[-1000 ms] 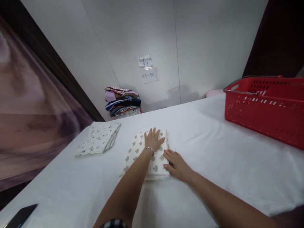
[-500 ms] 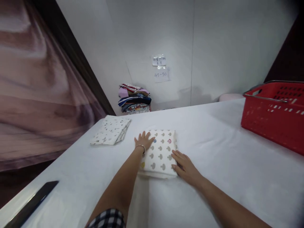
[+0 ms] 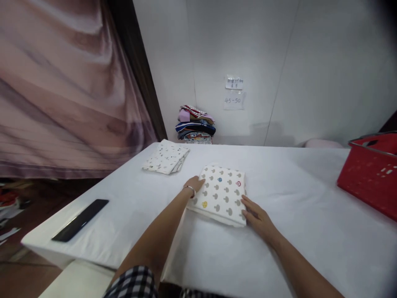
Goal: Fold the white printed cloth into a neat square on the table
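A folded white cloth [image 3: 221, 192] printed with grey mushroom shapes, plus a few coloured ones, lies in front of me on the table, turned slightly. At its left edge is my left hand [image 3: 192, 185], thumb on top and the other fingers curled down at the side, partly hidden. My right hand [image 3: 257, 217] grips the right edge, with fingertips against the folded layers. Both hands hold the cloth from its sides. Farther left lies a second folded white cloth [image 3: 167, 157] with small dark prints, untouched.
A black flat object [image 3: 81, 220] lies near the left edge of the white-covered table [image 3: 297, 248]. At right stands a red basket [image 3: 369, 174]. Beyond the far edge is a stack of folded clothes [image 3: 196, 126] by the wall. A pinkish curtain [image 3: 68, 95] hangs at left.
My left hand slid from the top of the mushroom-print cloth to its left edge, and the cloth has turned a little. My right hand stays at the right edge. The view swung left.
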A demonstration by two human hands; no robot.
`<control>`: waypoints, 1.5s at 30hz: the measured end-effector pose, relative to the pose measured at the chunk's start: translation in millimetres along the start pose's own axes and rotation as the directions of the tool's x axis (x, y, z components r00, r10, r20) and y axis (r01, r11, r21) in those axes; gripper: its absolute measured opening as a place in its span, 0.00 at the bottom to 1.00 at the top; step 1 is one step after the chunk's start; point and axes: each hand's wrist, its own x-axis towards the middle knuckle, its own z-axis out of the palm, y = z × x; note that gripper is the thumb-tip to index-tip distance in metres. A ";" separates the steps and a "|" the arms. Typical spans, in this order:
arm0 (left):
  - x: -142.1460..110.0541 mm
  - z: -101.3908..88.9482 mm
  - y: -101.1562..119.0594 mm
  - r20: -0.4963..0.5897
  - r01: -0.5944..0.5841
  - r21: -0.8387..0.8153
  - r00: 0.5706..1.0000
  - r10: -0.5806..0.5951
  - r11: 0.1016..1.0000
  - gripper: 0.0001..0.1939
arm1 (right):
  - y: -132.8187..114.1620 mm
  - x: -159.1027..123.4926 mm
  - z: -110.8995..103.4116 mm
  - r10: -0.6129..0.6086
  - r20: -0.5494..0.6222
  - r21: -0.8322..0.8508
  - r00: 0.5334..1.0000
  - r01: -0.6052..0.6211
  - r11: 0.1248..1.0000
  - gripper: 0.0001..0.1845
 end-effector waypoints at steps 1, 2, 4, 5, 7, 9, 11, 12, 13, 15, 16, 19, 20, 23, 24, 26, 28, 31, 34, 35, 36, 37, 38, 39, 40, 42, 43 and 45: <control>-7.8 0.9 -7.0 0.018 0.014 -0.012 1.000 -0.014 1.000 0.27 | -0.2 -0.1 0.4 0.027 -0.017 0.033 1.000 -0.026 0.999 0.25; -15.2 2.0 -13.1 0.033 0.027 -0.028 0.999 -0.026 0.999 0.28 | -0.7 -0.1 1.1 0.053 -0.034 0.060 0.998 -0.051 0.997 0.25; -27.9 4.2 -22.0 0.049 0.035 -0.062 0.998 -0.032 0.997 0.29 | -2.9 0.0 2.7 0.103 -0.060 0.090 0.993 -0.097 0.991 0.25; -32.8 4.8 -24.9 0.057 0.040 -0.085 0.998 -0.035 0.996 0.30 | -4.5 0.1 3.5 0.127 -0.066 0.091 0.990 -0.121 0.988 0.26; -39.8 4.7 -28.6 0.074 0.049 -0.141 0.997 -0.039 0.989 0.32 | -8.5 0.6 4.4 0.174 -0.073 0.076 0.982 -0.169 0.983 0.26; -44.2 3.6 -31.1 0.100 0.053 -0.204 0.994 -0.033 0.977 0.31 | -13.1 1.8 4.0 0.213 -0.079 0.052 0.974 -0.209 0.976 0.26; -47.2 3.1 -33.8 0.122 0.050 -0.262 0.992 -0.019 0.964 0.29 | -18.6 3.5 3.0 0.229 -0.104 0.008 0.968 -0.229 0.973 0.25; -48.5 3.6 -35.8 0.122 0.050 -0.290 0.992 -0.015 0.956 0.30 | -22.2 4.4 2.9 0.220 -0.125 -0.030 0.968 -0.225 0.974 0.25; -49.7 4.7 -38.2 0.110 0.050 -0.322 0.994 -0.015 0.945 0.30 | -26.8 5.2 3.4 0.192 -0.142 -0.083 0.971 -0.205 0.975 0.24; -51.9 8.1 -44.5 0.059 0.041 -0.405 0.998 -0.019 0.913 0.29 | -39.7 6.2 7.5 0.093 -0.138 -0.207 0.986 -0.121 0.971 0.22; -52.8 9.9 -48.2 0.036 0.029 -0.461 0.999 -0.013 0.887 0.27 | -47.9 6.5 11.5 0.039 -0.106 -0.262 0.994 -0.066 0.963 0.22; -54.6 12.2 -60.1 0.071 0.016 -0.648 0.997 0.040 0.761 0.22 | -75.4 7.8 30.5 -0.069 0.052 -0.369 0.996 0.084 0.926 0.22; -55.1 11.2 -63.8 0.112 0.033 -0.698 0.992 0.063 0.716 0.22 | -83.9 8.7 38.1 -0.089 0.106 -0.394 0.990 0.124 0.911 0.22; -57.6 2.4 -73.1 0.216 0.081 -0.775 0.966 0.142 0.627 0.20 | -101.5 13.3 58.5 -0.164 0.257 -0.451 0.952 0.268 0.852 0.21; -59.3 -1.8 -75.4 0.228 0.079 -0.781 0.960 0.164 0.620 0.20 | -104.3 15.1 63.4 -0.192 0.296 -0.463 0.936 0.317 0.828 0.20; -64.3 -9.8 -78.2 0.232 0.052 -0.777 0.950 0.209 0.628 0.21 | -105.6 18.1 69.3 -0.239 0.341 -0.488 0.909 0.389 0.781 0.16; -70.4 -14.8 -78.5 0.232 -0.002 -0.751 0.935 0.267 0.660 0.22 | -102.8 19.1 70.5 -0.254 0.342 -0.532 0.905 0.409 0.741 0.14; -78.1 -13.9 -74.7 0.197 -0.146 -0.643 0.917 0.347 0.752 0.23 | -95.6 16.8 66.6 -0.238 0.312 -0.620 0.920 0.387 0.683 0.14; -82.2 -7.2 -67.6 0.124 -0.251 -0.478 0.929 0.348 0.841 0.24 | -89.8 12.4 60.5 -0.233 0.302 -0.691 0.924 0.380 0.614 0.14; -83.1 -5.3 -65.0 0.109 -0.260 -0.433 0.935 0.337 0.863 0.24 | -88.7 11.1 58.6 -0.239 0.306 -0.705 0.921 0.388 0.594 0.15; -83.9 -4.0 -62.5 0.095 -0.264 -0.398 0.941 0.325 0.879 0.24 | -88.2 10.1 56.8 -0.250 0.309 -0.713 0.918 0.397 0.578 0.15; -84.7 -3.4 -60.1 0.073 -0.269 -0.373 0.945 0.318 0.888 0.23 | -88.2 9.2 55.2 -0.263 0.309 -0.717 0.914 0.406 0.567 0.15; -85.6 -3.5 -57.8 0.043 -0.282 -0.360 0.947 0.318 0.889 0.21 | -88.7 8.5 53.9 -0.278 0.305 -0.717 0.911 0.412 0.562 0.16; -86.5 -4.1 -55.8 0.003 -0.302 -0.357 0.946 0.325 0.884 0.18 | -89.5 7.9 53.0 -0.293 0.293 -0.717 0.910 0.412 0.562 0.16; -87.3 -5.1 -54.0 -0.042 -0.328 -0.362 0.941 0.337 0.872 0.15 | -90.6 7.2 52.7 -0.304 0.279 -0.718 0.911 0.408 0.564 0.16; -88.2 -7.0 -51.1 -0.129 -0.386 -0.387 0.922 0.365 0.837 0.09 | -92.5 5.5 53.9 -0.307 0.271 -0.722 0.912 0.404 0.562 0.16; -88.2 -7.3 -50.1 -0.161 -0.413 -0.404 0.911 0.380 0.816 0.08 | -93.0 4.4 55.4 -0.301 0.286 -0.723 0.910 0.411 0.555 0.16; -86.9 -5.9 -49.2 -0.201 -0.451 -0.445 0.892 0.405 0.773 0.09 | -92.3 1.8 59.4 -0.286 0.332 -0.717 0.899 0.437 0.543 0.15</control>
